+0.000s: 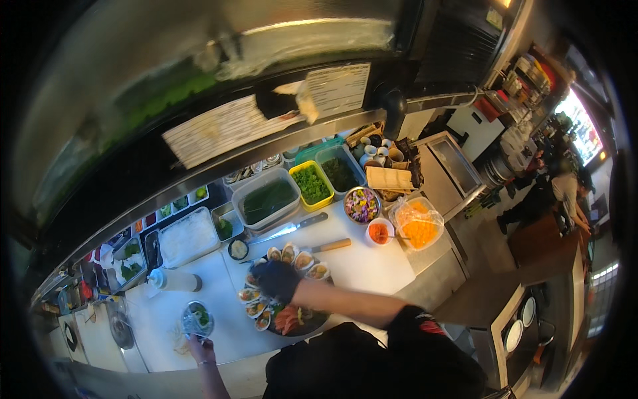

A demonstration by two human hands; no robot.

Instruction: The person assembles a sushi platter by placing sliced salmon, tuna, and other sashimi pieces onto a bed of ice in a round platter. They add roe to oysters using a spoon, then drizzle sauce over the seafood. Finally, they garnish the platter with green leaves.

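Note:
My left hand [202, 348] grips the near edge of a small clear bowl [198, 318] with green leaves in it, above the white board. In a black glove, my right hand [278, 280] reaches over a dark round platter [310, 326]. Its fingers point down among the food and are mostly hidden, so I cannot see what they hold. Several topped half shells [255, 309] ring the platter. Pink-red slices of raw fish [287, 320] lie at its near side, below my right wrist.
A knife [292, 227], a wooden-handled tool [332, 245], a squeeze bottle [174, 280] and a small dark cup [238, 250] lie around the platter. Behind stand tubs of greens [311, 184] and a flower bowl [362, 204]. At right are orange shreds [420, 226]; another person [566, 196] stands far right.

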